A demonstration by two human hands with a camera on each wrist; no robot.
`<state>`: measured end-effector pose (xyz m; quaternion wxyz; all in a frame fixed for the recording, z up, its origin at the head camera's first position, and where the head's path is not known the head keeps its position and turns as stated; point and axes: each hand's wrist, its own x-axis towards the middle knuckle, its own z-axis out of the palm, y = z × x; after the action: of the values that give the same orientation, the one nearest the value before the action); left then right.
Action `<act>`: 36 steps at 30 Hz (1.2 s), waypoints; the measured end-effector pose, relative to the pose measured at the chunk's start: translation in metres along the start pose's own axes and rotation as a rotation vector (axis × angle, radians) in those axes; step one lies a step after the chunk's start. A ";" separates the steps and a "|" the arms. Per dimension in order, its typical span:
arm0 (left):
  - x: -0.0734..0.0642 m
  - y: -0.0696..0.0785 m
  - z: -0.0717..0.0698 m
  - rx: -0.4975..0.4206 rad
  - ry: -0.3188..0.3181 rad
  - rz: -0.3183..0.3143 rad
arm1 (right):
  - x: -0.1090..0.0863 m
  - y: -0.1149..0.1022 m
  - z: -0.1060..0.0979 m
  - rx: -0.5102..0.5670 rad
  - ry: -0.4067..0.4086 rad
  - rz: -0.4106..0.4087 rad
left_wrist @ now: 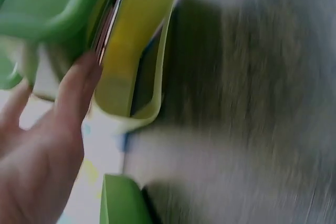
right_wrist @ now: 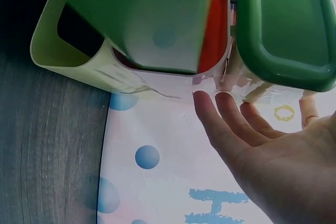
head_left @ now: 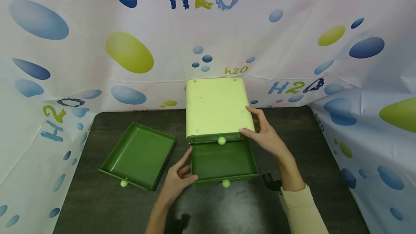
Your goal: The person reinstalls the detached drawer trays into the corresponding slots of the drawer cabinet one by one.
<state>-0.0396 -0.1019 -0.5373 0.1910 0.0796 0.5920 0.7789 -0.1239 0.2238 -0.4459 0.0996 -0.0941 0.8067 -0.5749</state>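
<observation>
A pale yellow-green drawer cabinet (head_left: pixel 217 105) stands against the back cloth. Its green top drawer (head_left: pixel 204 139) is pushed in, and below it a green drawer (head_left: pixel 224 160) sticks out. My left hand (head_left: pixel 175 180) holds that drawer's left side, thumb at the front corner; the left wrist view is blurred. My right hand (head_left: pixel 268 134) rests on the cabinet's front right corner, thumb on top. Fairly straight fingers (right_wrist: pixel 239 121) touch the cabinet's side. The bottom slot (right_wrist: pixel 71 35) holds no drawer. A red surface (right_wrist: pixel 214 30) shows beside the pulled-out drawer.
A loose green drawer (head_left: pixel 139 156) with a light green knob (head_left: pixel 124 183) lies on the dark wooden table (head_left: pixel 97 205), left of the cabinet. Behind and at both sides hangs a white cloth (head_left: pixel 172 28) printed with drops and letters.
</observation>
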 end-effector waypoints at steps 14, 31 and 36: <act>-0.007 -0.004 0.001 0.087 -0.040 -0.015 | -0.001 0.001 0.001 0.011 -0.004 0.018; -0.007 -0.009 0.007 0.316 0.258 0.128 | -0.001 0.001 0.000 0.009 0.000 0.013; -0.008 0.004 0.019 0.379 0.320 0.119 | -0.001 0.001 -0.001 0.007 0.000 0.011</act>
<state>-0.0264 -0.0889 -0.5272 0.0305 0.0244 0.7445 0.6665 -0.1235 0.2255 -0.4468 0.1031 -0.0892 0.8052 -0.5771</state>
